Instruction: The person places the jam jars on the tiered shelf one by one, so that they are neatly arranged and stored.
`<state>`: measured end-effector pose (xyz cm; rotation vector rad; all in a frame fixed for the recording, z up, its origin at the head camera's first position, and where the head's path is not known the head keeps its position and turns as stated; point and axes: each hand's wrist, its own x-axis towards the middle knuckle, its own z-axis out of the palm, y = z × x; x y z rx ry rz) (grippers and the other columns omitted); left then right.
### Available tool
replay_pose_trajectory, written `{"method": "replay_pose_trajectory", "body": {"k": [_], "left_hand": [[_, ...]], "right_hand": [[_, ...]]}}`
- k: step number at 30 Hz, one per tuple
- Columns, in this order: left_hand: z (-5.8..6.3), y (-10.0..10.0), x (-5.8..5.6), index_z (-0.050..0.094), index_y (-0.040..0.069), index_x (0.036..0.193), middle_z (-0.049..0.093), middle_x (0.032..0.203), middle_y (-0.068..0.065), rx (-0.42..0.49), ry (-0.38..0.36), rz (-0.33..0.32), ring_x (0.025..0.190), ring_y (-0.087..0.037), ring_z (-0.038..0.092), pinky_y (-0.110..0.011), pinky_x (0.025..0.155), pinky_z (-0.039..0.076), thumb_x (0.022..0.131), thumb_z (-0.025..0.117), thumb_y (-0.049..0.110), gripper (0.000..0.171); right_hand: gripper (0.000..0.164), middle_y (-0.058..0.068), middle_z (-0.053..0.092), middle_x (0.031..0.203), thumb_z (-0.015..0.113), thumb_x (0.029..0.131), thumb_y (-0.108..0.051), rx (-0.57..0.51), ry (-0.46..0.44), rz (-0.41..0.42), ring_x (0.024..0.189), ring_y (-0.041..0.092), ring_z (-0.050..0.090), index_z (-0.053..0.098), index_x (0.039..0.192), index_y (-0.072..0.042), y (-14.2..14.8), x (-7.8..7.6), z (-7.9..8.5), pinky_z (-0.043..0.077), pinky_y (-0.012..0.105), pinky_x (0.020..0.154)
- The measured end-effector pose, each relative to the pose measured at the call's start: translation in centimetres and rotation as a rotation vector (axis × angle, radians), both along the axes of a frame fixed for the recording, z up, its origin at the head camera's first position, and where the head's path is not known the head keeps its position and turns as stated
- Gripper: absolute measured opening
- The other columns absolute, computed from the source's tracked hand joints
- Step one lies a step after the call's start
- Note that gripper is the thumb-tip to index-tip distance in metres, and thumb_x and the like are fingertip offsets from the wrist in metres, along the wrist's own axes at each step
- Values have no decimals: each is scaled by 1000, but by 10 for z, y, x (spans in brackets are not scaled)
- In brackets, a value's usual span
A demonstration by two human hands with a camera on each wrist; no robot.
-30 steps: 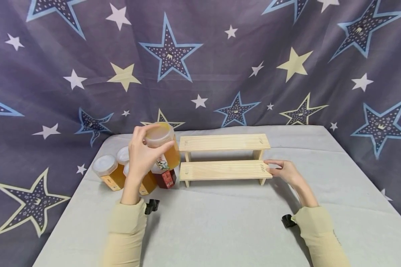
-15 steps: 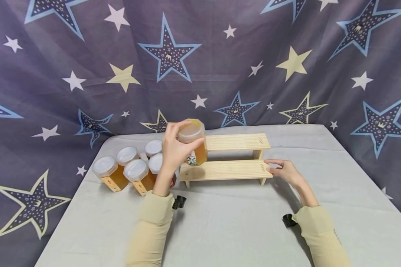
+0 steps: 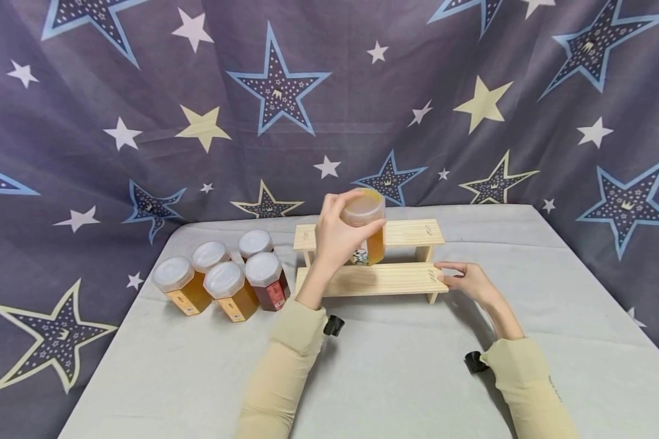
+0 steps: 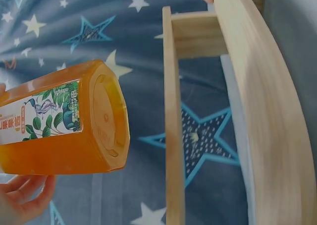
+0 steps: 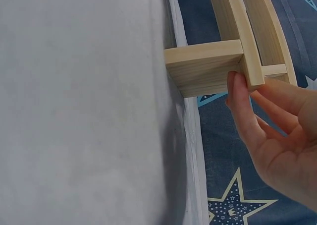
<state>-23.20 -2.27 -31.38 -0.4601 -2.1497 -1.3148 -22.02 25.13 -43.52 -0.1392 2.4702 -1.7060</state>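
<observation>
Left hand (image 3: 335, 236) grips an amber, faceted plastic jar (image 3: 376, 247), best kept level, while right hand (image 3: 472, 283) pinches the pale two-tier wooden stand (image 3: 392, 278), ideally steadying it.

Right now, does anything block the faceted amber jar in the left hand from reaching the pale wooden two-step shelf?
Nothing visible: the left wrist view shows an open gap between jar and shelf; the right hand grips the right end of the lower board.
</observation>
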Motion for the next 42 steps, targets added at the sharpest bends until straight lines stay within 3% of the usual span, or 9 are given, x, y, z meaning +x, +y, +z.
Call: {"method": "replay_pose_trajectory", "body": {"k": [10,23,30,34,42], "left_hand": [[-6,35,-16,60,21,108,48,92,-2,-34,19,-24,83,-15,52,-22,66,44,61,78,36,53],[-6,64,-38,59,24,109,47,93,-1,-112,-27,26,85,-14,50,-23,65,43,61,76,43,54],[-11,79,-47,58,25,111,47,95,-2,-149,-12,38,84,-13,49,-24,65,43,64,73,47,54],[-12,85,-52,58,24,111,47,95,-3,-138,3,64,83,-13,49,-26,68,43,64,73,47,55],[-14,93,-60,56,24,112,46,98,-4,-116,-40,91,83,-16,51,-26,61,45,64,73,48,57]], "right_hand": [[41,31,56,105,57,84,-5,7,-4,-3,72,2,60,47,120,12,0,1,2,50,23,66],[40,31,55,107,57,85,-7,57,15,11,72,2,60,48,120,10,2,1,2,50,31,71],[40,32,54,108,57,85,-6,37,17,20,73,3,60,48,120,11,1,1,2,50,28,69],[41,32,54,107,55,85,-5,16,15,34,72,3,61,45,121,13,1,1,1,51,28,69],[42,32,55,105,54,85,-4,-4,15,42,71,3,61,43,121,14,2,0,0,50,24,67]]}}
